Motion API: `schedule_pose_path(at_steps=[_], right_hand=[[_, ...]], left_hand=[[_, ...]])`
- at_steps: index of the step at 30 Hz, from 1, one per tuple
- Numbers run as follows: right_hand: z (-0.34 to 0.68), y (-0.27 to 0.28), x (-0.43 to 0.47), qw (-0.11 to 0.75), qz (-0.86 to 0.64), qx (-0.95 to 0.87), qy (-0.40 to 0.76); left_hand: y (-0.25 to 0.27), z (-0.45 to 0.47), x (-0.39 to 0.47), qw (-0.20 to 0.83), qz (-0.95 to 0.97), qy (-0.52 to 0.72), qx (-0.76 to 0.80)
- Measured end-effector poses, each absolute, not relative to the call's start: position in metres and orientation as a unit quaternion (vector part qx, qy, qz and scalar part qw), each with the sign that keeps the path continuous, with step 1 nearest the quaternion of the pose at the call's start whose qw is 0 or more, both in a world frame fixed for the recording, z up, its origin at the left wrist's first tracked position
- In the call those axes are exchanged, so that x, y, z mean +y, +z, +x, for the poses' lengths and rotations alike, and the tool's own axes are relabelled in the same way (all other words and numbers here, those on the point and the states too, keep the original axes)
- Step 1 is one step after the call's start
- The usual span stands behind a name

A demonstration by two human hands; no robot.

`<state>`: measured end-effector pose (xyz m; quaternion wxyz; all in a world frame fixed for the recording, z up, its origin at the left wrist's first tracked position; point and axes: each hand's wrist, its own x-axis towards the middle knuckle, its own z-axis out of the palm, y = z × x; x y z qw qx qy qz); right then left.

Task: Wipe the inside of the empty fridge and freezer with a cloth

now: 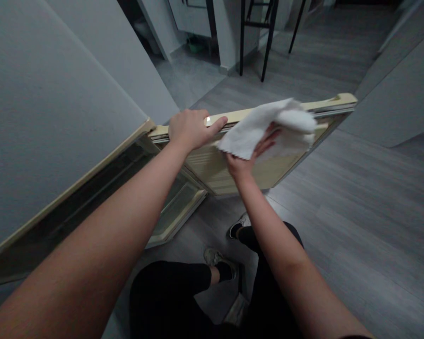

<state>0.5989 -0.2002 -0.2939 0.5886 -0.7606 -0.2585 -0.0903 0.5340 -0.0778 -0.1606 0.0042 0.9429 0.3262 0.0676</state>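
Note:
A cream-coloured door (240,169) stands swung open in front of me, hinged to a cream-framed cabinet (183,207) on the left. My left hand (189,129) grips the door's top edge near the hinge, thumb on the near side and fingers over the far side. In my right hand (249,157) is a white cloth (286,122), bunched and draped over the top edge to the right of my left hand. Blur softens the cloth, and it partly hides my right fingers.
My legs and shoes (215,259) are below the door on the grey plank floor (367,226). A pale wall or panel (56,103) rises at the left. Beyond the door stands a black-legged stool (257,28), near a doorway. A pale panel (392,94) is at the right.

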Motion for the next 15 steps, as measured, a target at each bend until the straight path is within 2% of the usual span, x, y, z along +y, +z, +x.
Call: schedule_pose_path(at_steps=[4,7,10,12,15], right_hand=[[0.544,-0.328,-0.171,0.377,-0.762,-0.527,0.0],[0.566,-0.359,-0.19,0.329,-0.763,-0.555,0.026],[0.613,-0.378,-0.235,0.391,-0.82,-0.418,0.022],[0.64,-0.385,-0.262,0.476,-0.847,-0.236,-0.012],[0.659,-0.396,-0.274,0.609,-0.793,0.008,-0.023]], left_hand=[[-0.159,0.533,-0.079,0.01,0.941,0.062,0.332],[-0.158,0.532,-0.081,0.03,0.94,0.066,0.332],[-0.157,0.531,-0.082,0.036,0.941,0.06,0.33],[-0.156,0.531,-0.082,0.038,0.94,0.056,0.334],[-0.156,0.532,-0.081,0.056,0.936,0.055,0.343]])
